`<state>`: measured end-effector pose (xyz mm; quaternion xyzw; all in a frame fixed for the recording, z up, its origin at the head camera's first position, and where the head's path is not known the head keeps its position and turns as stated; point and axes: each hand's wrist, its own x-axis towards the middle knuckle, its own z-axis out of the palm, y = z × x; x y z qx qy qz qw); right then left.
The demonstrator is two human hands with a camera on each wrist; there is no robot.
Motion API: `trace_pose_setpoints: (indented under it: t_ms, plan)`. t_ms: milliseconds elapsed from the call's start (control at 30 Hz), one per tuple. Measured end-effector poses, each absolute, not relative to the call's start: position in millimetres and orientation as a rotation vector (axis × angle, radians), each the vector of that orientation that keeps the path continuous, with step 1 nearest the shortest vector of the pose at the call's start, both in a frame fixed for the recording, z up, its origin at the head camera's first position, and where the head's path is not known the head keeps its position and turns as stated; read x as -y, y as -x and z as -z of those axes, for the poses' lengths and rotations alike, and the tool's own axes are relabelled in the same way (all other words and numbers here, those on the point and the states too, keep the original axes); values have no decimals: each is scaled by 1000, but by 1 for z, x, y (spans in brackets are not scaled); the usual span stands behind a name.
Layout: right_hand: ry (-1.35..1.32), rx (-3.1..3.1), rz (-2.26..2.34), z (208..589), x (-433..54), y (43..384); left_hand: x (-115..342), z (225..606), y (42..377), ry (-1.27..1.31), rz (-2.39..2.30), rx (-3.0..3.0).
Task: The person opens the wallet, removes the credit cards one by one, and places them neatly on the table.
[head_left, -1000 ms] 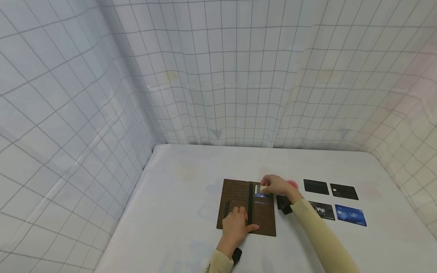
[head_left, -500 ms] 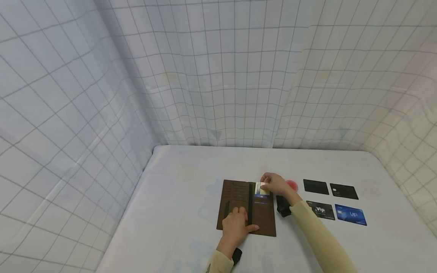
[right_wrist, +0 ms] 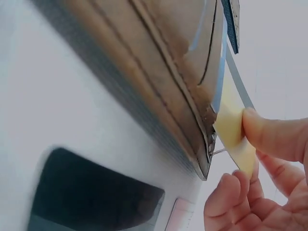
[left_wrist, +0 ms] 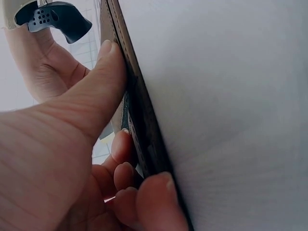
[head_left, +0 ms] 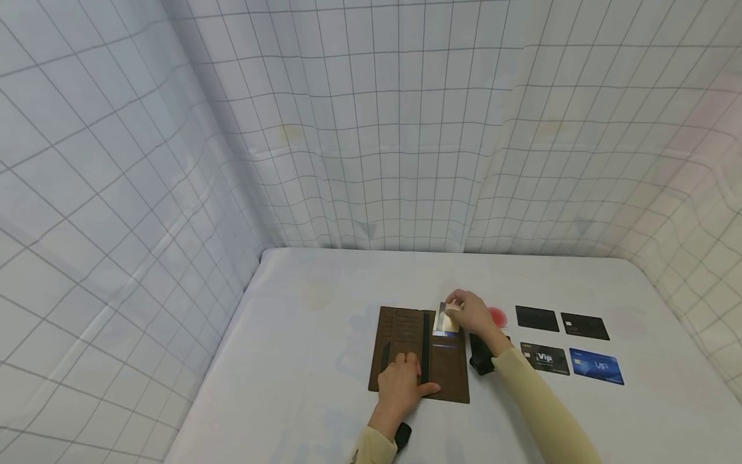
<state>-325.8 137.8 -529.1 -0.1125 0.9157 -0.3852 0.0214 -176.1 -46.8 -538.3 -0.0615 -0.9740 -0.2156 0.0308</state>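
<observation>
A brown wallet [head_left: 452, 375] lies spread flat on the white table, a dark strip running down its middle. My left hand [head_left: 400, 383] rests on its lower part, thumb spread to the right; in the left wrist view the thumb [left_wrist: 108, 72] presses near the stitched edge. With my right hand [head_left: 474, 314] I pinch a pale gold bank card [head_left: 445, 324] between thumb and fingers. Its lower end, with a blue band, sits at the top right slot. The right wrist view has the yellowish card [right_wrist: 231, 125] slanting out past the wallet's edge. A thin bluish card edge [head_left: 444, 346] shows in the slot below.
Right of the wallet lie two black cards [head_left: 536, 318] [head_left: 585, 325], a dark Vip card [head_left: 545, 358] and a blue VIP card [head_left: 596, 366]. A red round-marked card [head_left: 496, 317] is partly behind my right wrist. White grid-patterned curtains [head_left: 400, 148] surround the table.
My right hand has drawn the gold card upward, away from the wallet, so more of it shows above the slot. The left hand has stayed in place on the wallet.
</observation>
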Motion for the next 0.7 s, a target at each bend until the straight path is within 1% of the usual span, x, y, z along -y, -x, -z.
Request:
trace_pose_setpoints:
  t_ms: [433,700]
  plan:
    - [307,-2901,1312,532,-134,330,47,541,177,177,633,2997]
    - [398,-2880,1382,528,-139,327,46,541,176,169,651,3000]
